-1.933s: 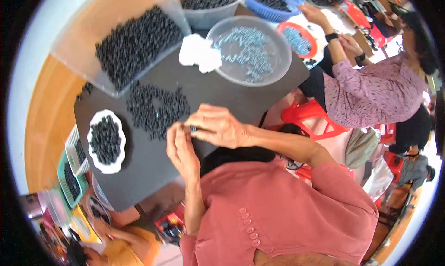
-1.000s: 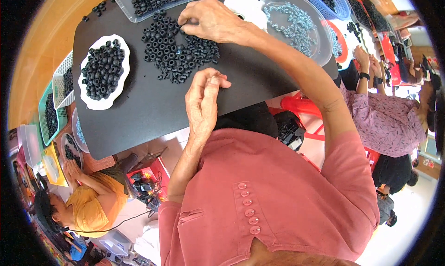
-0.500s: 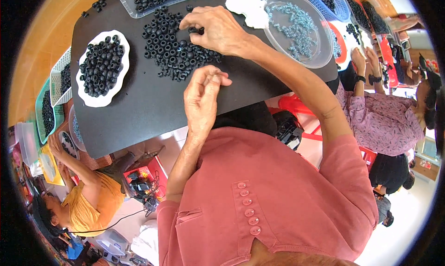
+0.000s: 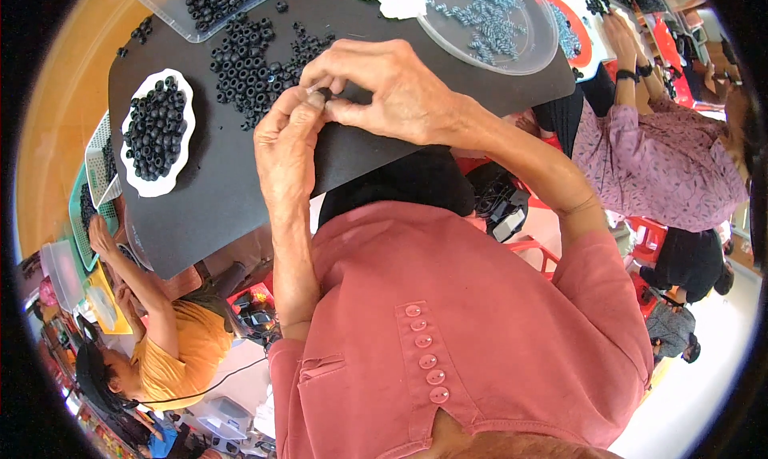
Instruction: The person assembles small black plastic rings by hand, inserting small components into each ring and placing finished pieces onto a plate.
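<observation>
Both hands, left hand (image 4: 286,151) and right hand (image 4: 392,91), pinch one small part (image 4: 318,100) together, near loose black rings (image 4: 252,63) on the black table (image 4: 216,195).

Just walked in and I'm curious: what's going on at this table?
A person in a pink shirt has the left hand and right hand pinched together over a black board, fingertips meeting on something tiny. Loose black rings lie just beyond; more fill a white dish. A clear bowl holds small metal parts.

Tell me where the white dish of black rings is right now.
In the head view the white dish lies at the left side of the black board, left of the loose pile of black rings and of the left hand.
</observation>
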`<state>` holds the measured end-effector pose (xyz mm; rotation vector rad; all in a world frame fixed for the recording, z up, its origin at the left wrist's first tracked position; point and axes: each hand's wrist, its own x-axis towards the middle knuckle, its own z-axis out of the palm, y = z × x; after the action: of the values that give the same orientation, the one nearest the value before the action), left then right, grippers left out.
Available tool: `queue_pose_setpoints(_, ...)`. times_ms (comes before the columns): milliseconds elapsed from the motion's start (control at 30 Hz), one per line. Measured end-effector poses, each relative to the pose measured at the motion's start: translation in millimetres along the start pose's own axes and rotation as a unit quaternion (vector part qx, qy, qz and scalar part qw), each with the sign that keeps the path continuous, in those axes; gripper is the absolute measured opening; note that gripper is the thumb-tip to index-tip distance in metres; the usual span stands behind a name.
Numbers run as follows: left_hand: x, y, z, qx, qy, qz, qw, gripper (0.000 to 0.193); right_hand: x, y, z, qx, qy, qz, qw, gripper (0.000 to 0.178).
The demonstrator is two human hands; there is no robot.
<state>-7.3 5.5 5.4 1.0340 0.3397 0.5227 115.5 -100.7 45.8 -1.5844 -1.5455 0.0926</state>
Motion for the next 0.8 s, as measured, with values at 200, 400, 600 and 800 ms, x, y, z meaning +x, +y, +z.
queue_pose_setpoints(200, 1.8, -5.7, 4.6, -0.133, -0.071, -0.044, 0.988, 0.019, -30.1, 10.5, -6.6, 0.1, 0.08, 0.133, 0.983, 0.019)
queue_pose_setpoints(400, -8.4, -16.8, 11.9, -0.074, -0.055, -0.05, 0.994, 0.016, -60.2, 10.0, -0.2, 0.098, 0.12, 0.12, 0.981, 0.014)
queue_pose_setpoints(600, -15.1, -20.9, 22.5, 0.001, -0.041, -0.037, 0.998, 0.015, -66.2, 24.9, -67.1, -0.134, 0.198, 0.069, 0.969, 0.014)
queue_pose_setpoints(800, -17.3, -20.4, 26.1, 0.007, -0.055, -0.018, 0.998, 0.013, -75.2, 101.0, -134.0, -0.316, -0.019, 0.177, 0.932, 0.018)
